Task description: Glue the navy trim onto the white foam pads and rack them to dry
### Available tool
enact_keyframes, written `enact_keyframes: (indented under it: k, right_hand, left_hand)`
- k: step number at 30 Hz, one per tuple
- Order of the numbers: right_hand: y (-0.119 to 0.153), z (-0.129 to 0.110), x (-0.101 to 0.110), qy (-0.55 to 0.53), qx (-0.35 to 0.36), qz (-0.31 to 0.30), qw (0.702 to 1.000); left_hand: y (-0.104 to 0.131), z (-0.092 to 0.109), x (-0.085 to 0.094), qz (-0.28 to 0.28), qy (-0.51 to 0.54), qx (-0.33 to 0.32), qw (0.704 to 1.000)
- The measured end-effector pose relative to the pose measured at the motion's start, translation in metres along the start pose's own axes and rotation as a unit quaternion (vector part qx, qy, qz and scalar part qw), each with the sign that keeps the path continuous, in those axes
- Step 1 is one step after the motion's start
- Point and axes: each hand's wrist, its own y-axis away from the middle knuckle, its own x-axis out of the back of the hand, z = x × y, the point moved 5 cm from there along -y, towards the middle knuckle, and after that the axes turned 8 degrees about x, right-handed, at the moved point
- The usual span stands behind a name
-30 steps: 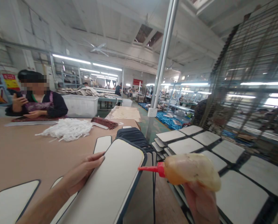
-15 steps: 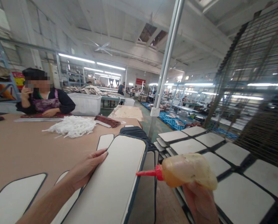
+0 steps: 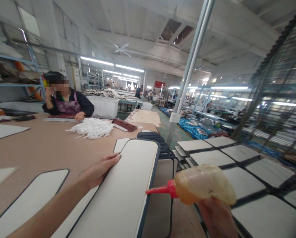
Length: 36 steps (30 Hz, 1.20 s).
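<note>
My left hand [image 3: 104, 168] grips the left edge of a long white panel [image 3: 128, 178] with rounded corners and a dark blue border. My right hand [image 3: 217, 211] is closed around a squeeze bottle [image 3: 205, 184] of amber liquid, probably glue, lying nearly level. Its red nozzle [image 3: 160, 189] points left, and the tip touches or almost touches the panel's right border. Behind that panel stands a row of similar dark-edged panels [image 3: 154, 142]. Another white panel [image 3: 38, 195] lies on the brown table [image 3: 93, 145] at the left.
Across the table sits a person [image 3: 68, 102] in a purple apron. White strips [image 3: 93, 128] lie heaped near a brown fringed bundle [image 3: 124, 125]. Bordered panels rest on a rack [image 3: 247, 195] at the right. A metal post [image 3: 187, 76] rises beyond the table corner.
The camera view has turned left, so the surroundings sit farther right. The nozzle tip has moved slightly toward me along the panel's right border. Both hands keep their holds.
</note>
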Motion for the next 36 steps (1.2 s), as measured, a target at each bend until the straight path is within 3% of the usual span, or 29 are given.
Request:
enact_keyframes:
  k: [6,17,31,36]
  right_hand:
    - [0.002,-0.003,-0.013,0.023,-0.027,0.033,0.999]
    - [0.003,0.006,-0.019,0.009,-0.064,0.001,0.998]
    - [0.012,0.021,-0.002,0.016,-0.105,-0.051,0.993]
    - [0.015,0.024,0.003,0.015,-0.083,-0.045,0.995]
  left_hand:
    - [-0.001,-0.003,0.007,0.004,0.009,0.002,1.0]
    - [0.001,0.003,0.01,0.036,0.025,-0.003,0.999]
    - [-0.01,0.009,0.019,0.033,0.033,-0.014,0.999]
    - [-0.014,0.011,0.022,0.035,0.037,-0.016,0.999]
